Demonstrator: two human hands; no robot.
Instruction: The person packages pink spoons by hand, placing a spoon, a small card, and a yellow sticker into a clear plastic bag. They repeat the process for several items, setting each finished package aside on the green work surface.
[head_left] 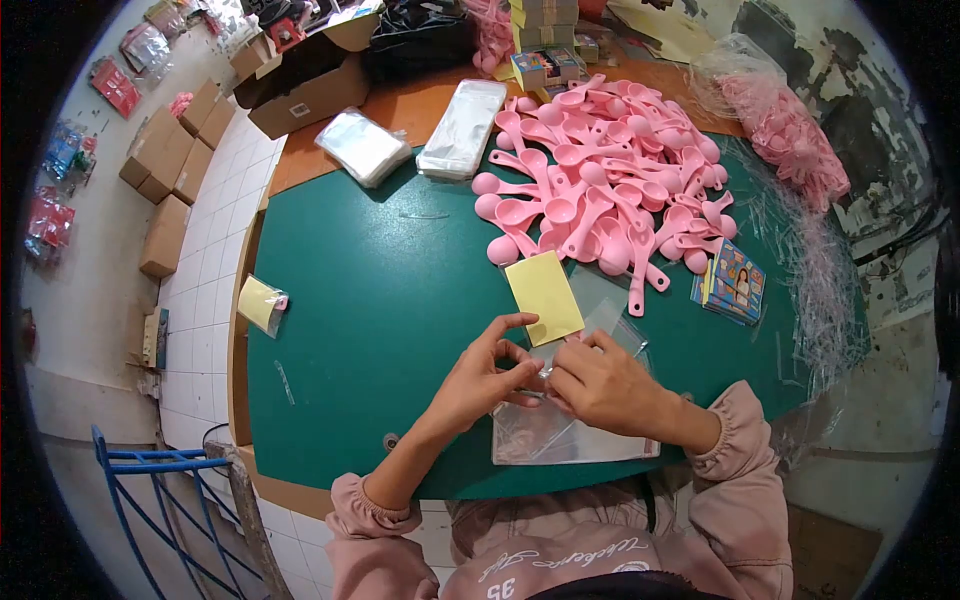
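A yellow card (543,296) stands out in front of my hands, seemingly inside a clear plastic bag (546,372) whose end is bunched between my fingers. My left hand (485,378) pinches that plastic with the thumb, its index finger resting against the card's lower left edge. On the other side, my right hand (608,388) is closed on the same plastic. A bit of pink shows beside the card, mostly covered by my fingers. Below my hands lie flat clear bags (610,447) on the green table (360,300). Just beyond is a heap of pink measuring spoons (600,180).
To the right sits a stack of printed cards (738,283). Two piles of clear bags (365,148) (462,130) lie at the back. A packed bag with a yellow card (262,304) rests at the left edge. Plastic strips (815,290) hang along the right side.
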